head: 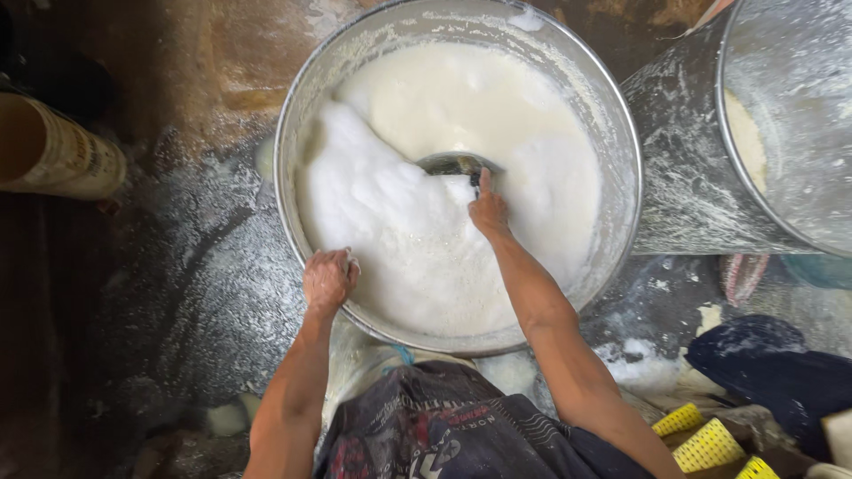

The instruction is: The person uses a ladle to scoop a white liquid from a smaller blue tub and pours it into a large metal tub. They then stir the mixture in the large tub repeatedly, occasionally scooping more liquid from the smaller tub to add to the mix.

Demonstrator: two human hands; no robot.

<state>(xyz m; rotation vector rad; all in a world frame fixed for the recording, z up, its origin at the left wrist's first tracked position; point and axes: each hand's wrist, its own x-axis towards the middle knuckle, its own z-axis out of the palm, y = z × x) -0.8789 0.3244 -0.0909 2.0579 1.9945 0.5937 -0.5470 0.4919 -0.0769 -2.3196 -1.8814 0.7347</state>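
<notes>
A person's left hand (328, 279) grips the rim of a large metal tub (621, 133) at 8 o'clock, while the right hand (487, 211) closes on a ladle (454, 164) sunk at the centre of foamy white liquid (417, 231).

Your scoop (454, 164) is mostly sunk in the foam (399, 231), so you see only its rim. Your left hand's (328, 279) fingertips fold over the basin (621, 177) rim, out of sight. The second drum (701, 168) at far right runs off the frame, as does the tube (53, 151) at left
</notes>
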